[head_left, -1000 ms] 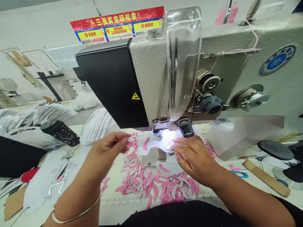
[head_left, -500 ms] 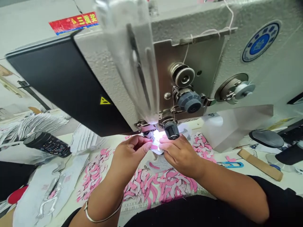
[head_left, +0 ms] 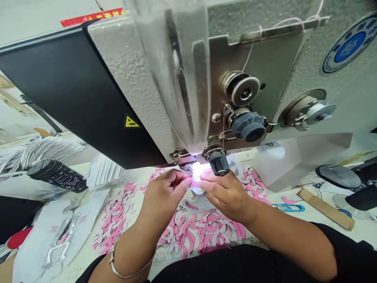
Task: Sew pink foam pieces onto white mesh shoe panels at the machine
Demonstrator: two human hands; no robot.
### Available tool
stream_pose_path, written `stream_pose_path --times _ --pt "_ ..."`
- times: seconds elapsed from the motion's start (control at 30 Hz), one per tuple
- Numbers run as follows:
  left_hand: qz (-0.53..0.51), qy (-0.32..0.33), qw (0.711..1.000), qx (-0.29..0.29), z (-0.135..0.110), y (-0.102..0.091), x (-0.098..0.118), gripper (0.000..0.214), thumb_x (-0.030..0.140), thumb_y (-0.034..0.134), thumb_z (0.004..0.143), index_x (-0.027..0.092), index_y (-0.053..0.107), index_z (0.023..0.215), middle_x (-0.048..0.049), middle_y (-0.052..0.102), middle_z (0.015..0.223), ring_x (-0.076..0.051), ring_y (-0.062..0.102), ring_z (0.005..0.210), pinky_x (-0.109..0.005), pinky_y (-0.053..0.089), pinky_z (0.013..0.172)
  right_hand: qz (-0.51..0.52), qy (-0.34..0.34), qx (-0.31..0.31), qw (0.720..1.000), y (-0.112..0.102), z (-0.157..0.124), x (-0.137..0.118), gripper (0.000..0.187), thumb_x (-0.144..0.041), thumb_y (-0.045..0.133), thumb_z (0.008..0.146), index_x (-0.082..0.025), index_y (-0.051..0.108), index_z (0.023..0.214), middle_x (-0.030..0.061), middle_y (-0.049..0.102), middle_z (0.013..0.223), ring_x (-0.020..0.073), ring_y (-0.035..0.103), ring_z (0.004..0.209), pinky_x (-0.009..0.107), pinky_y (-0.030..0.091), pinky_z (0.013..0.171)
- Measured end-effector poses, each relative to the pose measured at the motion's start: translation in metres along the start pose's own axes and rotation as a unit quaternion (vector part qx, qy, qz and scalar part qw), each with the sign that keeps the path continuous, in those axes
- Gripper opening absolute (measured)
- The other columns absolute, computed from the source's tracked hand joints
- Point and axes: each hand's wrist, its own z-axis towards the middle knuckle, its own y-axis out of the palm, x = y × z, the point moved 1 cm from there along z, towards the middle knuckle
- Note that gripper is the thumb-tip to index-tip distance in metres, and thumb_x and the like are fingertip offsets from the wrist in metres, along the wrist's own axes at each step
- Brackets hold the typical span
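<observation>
Under the lit needle area of a sewing machine (head_left: 138,82), both hands work close together on a small pink fabric piece (head_left: 194,183). My left hand (head_left: 167,192) pinches its left end between thumb and forefinger. On the other side, my right hand (head_left: 226,192) grips the right end with bent fingers. The bright lamp washes out the needle and presser foot, so I cannot make out the stitching. One loose pink strip (head_left: 192,205) lies just below the hands on the machine's bed.
Heaps of curved pink and white fabric pieces (head_left: 219,232) spread around the bed. A ruler strip (head_left: 165,260) runs along the front edge. To the right lie blue thread snips (head_left: 290,207) and a brown strip (head_left: 325,208). A dark patterned bottle (head_left: 57,175) rests at left.
My view has shifted nearer, so the machine head looks larger. Both hands stay at the needle area, still holding the pink fabric piece.
</observation>
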Motion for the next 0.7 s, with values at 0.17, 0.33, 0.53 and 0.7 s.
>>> stream_pose_path --times 0.17,0.33,0.53,0.7 --pt "-0.017 -0.005 1.000 -0.011 -0.0016 -0.0006 0.0005 0.015 0.039 0.066 0.083 0.027 0.073 0.085 0.0008 0.075 0.081 -0.018 0.066 0.069 -0.030 0.051 0.068 0.006 0.011 -0.002 1.000 0.0020 -0.0036 0.0009 0.036 -0.004 0.057 0.085 -0.022 0.060 0.116 0.0057 0.071 0.107 0.0197 0.065 0.105 0.039 0.051 0.094" --pt "-0.020 -0.007 1.000 -0.009 -0.0021 0.0011 0.0016 0.016 0.039 0.065 0.083 0.026 0.073 0.085 -0.0003 0.075 0.080 -0.019 0.066 0.069 -0.031 0.051 0.067 0.012 0.003 0.003 1.000 0.0007 -0.0021 0.0005 0.036 -0.003 0.059 0.083 -0.023 0.063 0.113 0.0054 0.070 0.105 0.0203 0.065 0.105 0.037 0.053 0.091" --pt "-0.010 0.005 1.000 0.001 -0.0021 0.0027 0.0017 0.013 0.037 0.065 0.084 0.026 0.071 0.085 -0.0002 0.073 0.084 -0.019 0.065 0.077 -0.032 0.050 0.071 -0.002 -0.001 0.002 1.000 0.0002 0.0003 -0.0005 0.034 -0.006 0.058 0.086 -0.027 0.065 0.112 0.0045 0.069 0.102 0.0203 0.065 0.103 0.037 0.053 0.088" --pt "-0.026 -0.010 0.999 0.038 -0.0010 0.0079 -0.0040 0.014 0.037 0.068 0.080 0.024 0.067 0.084 -0.0040 0.067 0.099 -0.023 0.062 0.098 -0.035 0.050 0.083 -0.005 -0.001 -0.003 1.000 -0.0004 0.0001 -0.0018 0.031 -0.006 0.059 0.086 -0.022 0.066 0.111 0.0060 0.069 0.102 0.0214 0.064 0.104 0.038 0.052 0.089"
